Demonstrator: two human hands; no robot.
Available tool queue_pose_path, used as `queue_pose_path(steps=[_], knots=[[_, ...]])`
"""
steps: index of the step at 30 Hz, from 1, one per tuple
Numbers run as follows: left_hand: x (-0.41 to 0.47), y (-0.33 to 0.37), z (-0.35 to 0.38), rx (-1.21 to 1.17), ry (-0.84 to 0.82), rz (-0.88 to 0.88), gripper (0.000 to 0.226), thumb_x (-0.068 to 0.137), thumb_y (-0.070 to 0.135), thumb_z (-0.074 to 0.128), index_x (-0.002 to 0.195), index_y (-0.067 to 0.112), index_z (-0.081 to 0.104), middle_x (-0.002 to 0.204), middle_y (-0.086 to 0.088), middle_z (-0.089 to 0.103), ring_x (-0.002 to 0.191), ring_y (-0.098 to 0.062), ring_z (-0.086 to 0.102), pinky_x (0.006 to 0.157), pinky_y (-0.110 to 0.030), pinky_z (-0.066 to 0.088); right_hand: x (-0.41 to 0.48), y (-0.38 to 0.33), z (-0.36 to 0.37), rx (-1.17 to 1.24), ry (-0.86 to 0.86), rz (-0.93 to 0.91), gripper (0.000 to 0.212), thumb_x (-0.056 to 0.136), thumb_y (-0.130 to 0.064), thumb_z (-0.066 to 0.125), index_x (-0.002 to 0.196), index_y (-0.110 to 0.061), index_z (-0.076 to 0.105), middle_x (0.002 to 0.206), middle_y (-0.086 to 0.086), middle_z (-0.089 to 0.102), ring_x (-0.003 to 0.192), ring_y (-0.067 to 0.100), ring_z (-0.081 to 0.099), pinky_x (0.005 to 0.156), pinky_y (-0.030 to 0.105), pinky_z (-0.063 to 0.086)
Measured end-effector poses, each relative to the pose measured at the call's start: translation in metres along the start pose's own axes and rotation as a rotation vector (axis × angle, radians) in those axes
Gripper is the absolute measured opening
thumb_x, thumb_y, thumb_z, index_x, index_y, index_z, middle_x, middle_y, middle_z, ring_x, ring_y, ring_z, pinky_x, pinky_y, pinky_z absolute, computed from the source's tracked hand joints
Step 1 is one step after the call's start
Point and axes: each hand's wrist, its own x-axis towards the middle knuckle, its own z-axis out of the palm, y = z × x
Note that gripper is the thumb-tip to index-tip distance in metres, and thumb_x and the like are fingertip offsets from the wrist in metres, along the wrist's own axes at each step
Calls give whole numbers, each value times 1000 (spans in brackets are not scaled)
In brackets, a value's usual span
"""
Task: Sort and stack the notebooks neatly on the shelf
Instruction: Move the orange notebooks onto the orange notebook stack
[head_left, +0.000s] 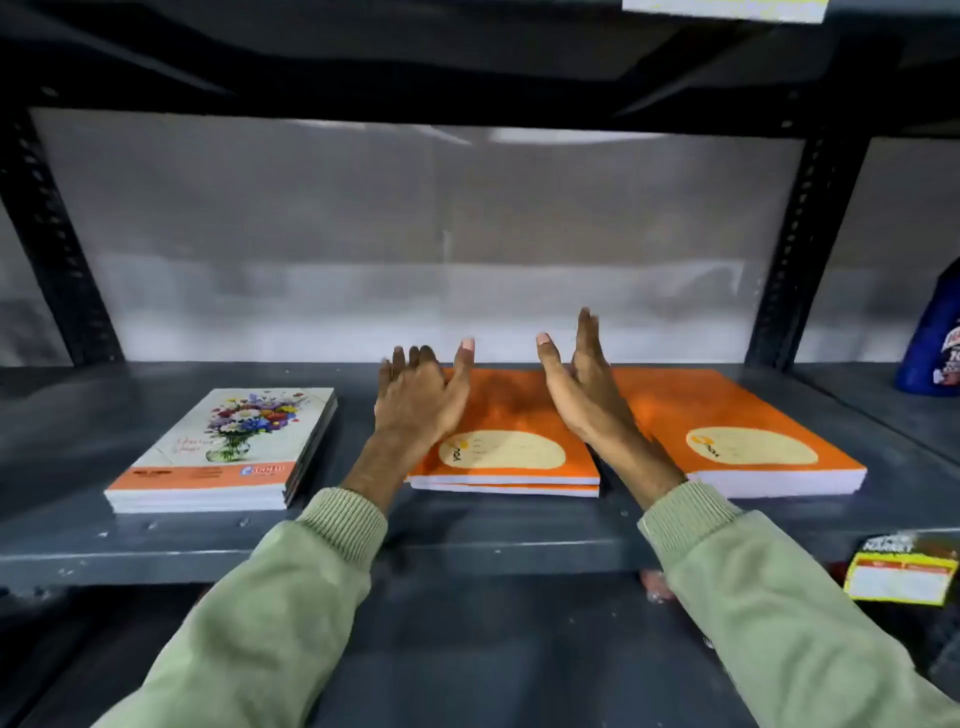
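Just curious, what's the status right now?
Both hands open: left hand, right hand flanking middle orange stack. Floral stack left, second orange stack right. Nothing blocking.

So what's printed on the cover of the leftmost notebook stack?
A flower bouquet in a vase, orange strip below; head view.

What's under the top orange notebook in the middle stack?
Under the middle stack's top orange notebook lies at least one more orange notebook, slightly offset. The left hand covers the stack's left edge.
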Motion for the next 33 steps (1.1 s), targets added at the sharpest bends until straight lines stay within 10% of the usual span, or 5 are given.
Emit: queue_pose_path(steps=[5, 9, 20, 27, 33], knots=[[-8, -9, 11, -105, -179, -69, 66, 98, 63, 19, 81, 17, 64, 88, -22, 63, 140, -38, 35, 119, -56, 15, -16, 25, 8, 58, -217, 284, 85, 93, -75, 20, 161, -25, 7, 169, -2, 18, 150, 18, 26, 106, 22, 23], [0, -3, 10, -279, -302, -186, 66, 92, 68, 34, 128, 18, 59, 146, -16, 51, 140, -36, 39, 115, -54, 31, -22, 21, 7, 157, -209, 305, 75, 96, -71, 26, 158, -28, 25, 159, -7, 39, 132, 9, 44, 84, 10, 25], [-6, 10, 15, -328, -157, -230, 47, 88, 59, 54, 87, 13, 64, 95, -7, 75, 94, -30, 71, 100, -50, 49, -18, 26, 4, 350, -181, 374, 49, 101, -37, 52, 147, -23, 45, 75, -28, 40, 46, -12, 44, 31, 0, 32], [-5, 13, 3, -704, -76, -405, 12, 88, 35, 68, 89, 24, 62, 76, 1, 74, 64, -19, 72, 49, -27, 51, -13, 30, 3, 685, -93, 378, 34, 97, -12, 56, 129, -23, 58, 97, -23, 73, 73, -7, 69, 48, 3, 46], [2, 21, -10, -958, -69, -346, 51, 87, -15, 51, 132, 9, 56, 123, -5, 65, 97, -22, 67, 61, -28, 56, 0, 22, -27, 735, -82, 246, 62, 86, 14, 43, 138, -19, 52, 127, -13, 69, 112, 17, 65, 87, 25, 56]])
